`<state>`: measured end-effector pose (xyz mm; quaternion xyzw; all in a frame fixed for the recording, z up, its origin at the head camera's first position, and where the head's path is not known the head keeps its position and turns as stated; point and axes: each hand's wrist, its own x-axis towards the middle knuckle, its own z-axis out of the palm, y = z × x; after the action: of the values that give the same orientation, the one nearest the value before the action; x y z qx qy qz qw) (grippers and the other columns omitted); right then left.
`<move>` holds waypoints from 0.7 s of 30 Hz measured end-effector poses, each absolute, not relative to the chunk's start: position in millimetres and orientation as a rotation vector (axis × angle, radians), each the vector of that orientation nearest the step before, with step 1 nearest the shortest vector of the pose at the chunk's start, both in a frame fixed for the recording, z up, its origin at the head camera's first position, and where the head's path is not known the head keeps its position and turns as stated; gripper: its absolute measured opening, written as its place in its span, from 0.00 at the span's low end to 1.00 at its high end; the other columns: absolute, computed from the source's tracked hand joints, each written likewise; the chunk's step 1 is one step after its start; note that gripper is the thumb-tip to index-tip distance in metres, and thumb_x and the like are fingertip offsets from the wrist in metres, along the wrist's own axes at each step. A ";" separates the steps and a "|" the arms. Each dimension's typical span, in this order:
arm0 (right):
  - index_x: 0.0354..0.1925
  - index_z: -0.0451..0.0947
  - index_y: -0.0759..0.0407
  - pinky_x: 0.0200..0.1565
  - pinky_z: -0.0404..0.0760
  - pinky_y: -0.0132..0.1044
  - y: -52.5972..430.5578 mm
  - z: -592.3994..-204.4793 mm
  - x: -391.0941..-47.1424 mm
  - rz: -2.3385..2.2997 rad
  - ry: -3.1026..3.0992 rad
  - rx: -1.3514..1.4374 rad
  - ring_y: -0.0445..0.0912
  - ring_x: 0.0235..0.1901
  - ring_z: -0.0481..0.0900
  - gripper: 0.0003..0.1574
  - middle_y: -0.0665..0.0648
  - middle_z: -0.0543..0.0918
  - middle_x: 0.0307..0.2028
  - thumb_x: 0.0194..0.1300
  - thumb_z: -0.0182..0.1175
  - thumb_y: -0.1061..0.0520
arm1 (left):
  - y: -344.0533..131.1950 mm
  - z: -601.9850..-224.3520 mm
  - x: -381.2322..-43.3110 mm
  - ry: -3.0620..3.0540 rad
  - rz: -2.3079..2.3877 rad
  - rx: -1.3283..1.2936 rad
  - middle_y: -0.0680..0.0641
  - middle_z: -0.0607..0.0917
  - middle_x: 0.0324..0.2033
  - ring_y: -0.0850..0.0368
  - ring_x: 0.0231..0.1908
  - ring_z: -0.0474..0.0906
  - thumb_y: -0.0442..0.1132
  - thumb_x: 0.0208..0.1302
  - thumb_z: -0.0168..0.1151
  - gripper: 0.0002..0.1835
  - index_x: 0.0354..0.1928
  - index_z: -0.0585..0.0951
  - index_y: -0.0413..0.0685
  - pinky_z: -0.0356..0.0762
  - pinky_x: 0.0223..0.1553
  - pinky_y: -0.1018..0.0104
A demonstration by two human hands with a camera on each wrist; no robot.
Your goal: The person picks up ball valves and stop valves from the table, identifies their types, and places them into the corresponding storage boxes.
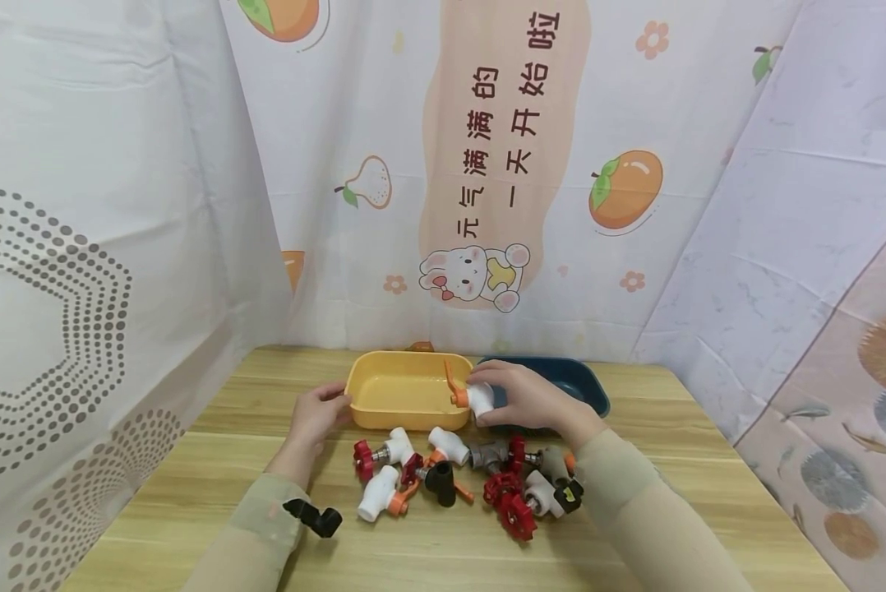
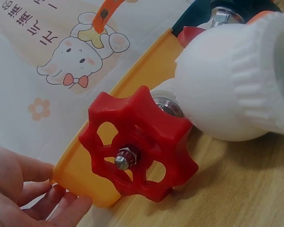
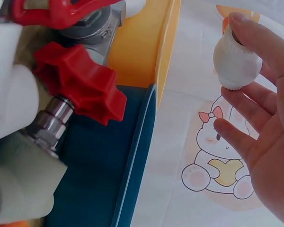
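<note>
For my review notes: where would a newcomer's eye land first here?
Probably the yellow bin at the back of the table, left of the dark blue bin. Next, the white valve with an orange lever, held in the right grip near the yellow bin's right end. Then the red handwheels among the valves in front of the bins.

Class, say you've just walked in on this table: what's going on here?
A person's right hand holds a white valve with an orange handle by the right end of the yellow tray. The left hand touches that tray's left end. A blue tray stands alongside, partly hidden by the right hand. Other valves lie on the table in front.
</note>
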<state>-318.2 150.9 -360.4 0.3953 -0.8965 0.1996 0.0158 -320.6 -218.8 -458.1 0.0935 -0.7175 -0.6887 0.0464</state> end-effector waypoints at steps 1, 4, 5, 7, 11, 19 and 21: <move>0.64 0.79 0.54 0.66 0.72 0.51 149.6 -360.6 -320.1 0.627 -2.791 1.220 0.51 0.65 0.72 0.37 0.54 0.76 0.65 0.60 0.76 0.46 | -218.8 -458.0 -320.8 -2.189 -2.103 0.286 0.32 0.75 0.61 0.40 0.57 0.78 0.31 0.73 0.58 0.23 0.68 0.73 0.32 0.80 0.56 0.52; 0.64 0.79 0.53 0.66 0.72 0.50 145.0 -361.2 -326.3 0.622 -2.802 1.190 0.50 0.65 0.72 0.37 0.53 0.76 0.65 0.60 0.76 0.45 | -218.8 -457.9 -321.3 -2.187 -2.106 0.290 0.33 0.75 0.62 0.40 0.57 0.77 0.30 0.73 0.58 0.23 0.67 0.73 0.33 0.80 0.57 0.51; 0.64 0.80 0.53 0.66 0.72 0.50 143.5 -361.0 -328.4 0.622 -2.805 1.180 0.50 0.65 0.72 0.37 0.53 0.76 0.65 0.59 0.76 0.45 | -219.0 -458.2 -321.4 -2.190 -2.103 0.292 0.33 0.74 0.62 0.39 0.58 0.77 0.31 0.73 0.58 0.23 0.68 0.73 0.33 0.80 0.57 0.52; 0.64 0.80 0.52 0.67 0.71 0.49 140.8 -360.7 -332.4 0.623 -2.812 1.162 0.49 0.66 0.72 0.36 0.52 0.76 0.65 0.60 0.75 0.44 | -218.8 -458.5 -321.7 -2.192 -2.102 0.298 0.33 0.74 0.62 0.39 0.58 0.77 0.31 0.73 0.58 0.23 0.68 0.73 0.33 0.80 0.57 0.52; 0.64 0.79 0.50 0.67 0.71 0.49 134.4 -358.8 -339.6 0.646 -2.828 1.121 0.49 0.66 0.72 0.37 0.52 0.77 0.66 0.60 0.75 0.43 | -218.9 -458.6 -320.6 -2.198 -2.098 0.302 0.33 0.74 0.62 0.38 0.59 0.77 0.31 0.73 0.58 0.23 0.68 0.73 0.33 0.80 0.56 0.53; 0.65 0.78 0.53 0.66 0.72 0.49 116.7 -352.5 -350.9 0.646 -2.864 1.072 0.50 0.63 0.74 0.38 0.53 0.79 0.63 0.60 0.76 0.45 | -220.2 -458.1 -319.4 -2.201 -2.099 0.309 0.33 0.74 0.62 0.40 0.57 0.79 0.31 0.73 0.58 0.23 0.68 0.73 0.34 0.81 0.56 0.53; 0.65 0.78 0.54 0.66 0.73 0.50 112.1 -350.8 -353.0 0.650 -2.879 1.051 0.50 0.63 0.74 0.38 0.53 0.79 0.63 0.60 0.76 0.45 | -220.1 -458.2 -320.3 -2.197 -2.102 0.307 0.33 0.74 0.62 0.40 0.56 0.79 0.31 0.73 0.59 0.23 0.67 0.74 0.34 0.80 0.56 0.53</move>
<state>-353.0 112.1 -350.8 0.3354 -0.9189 0.2075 0.0042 -320.3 -220.1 -458.2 0.1003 -0.7182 -0.6872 0.0427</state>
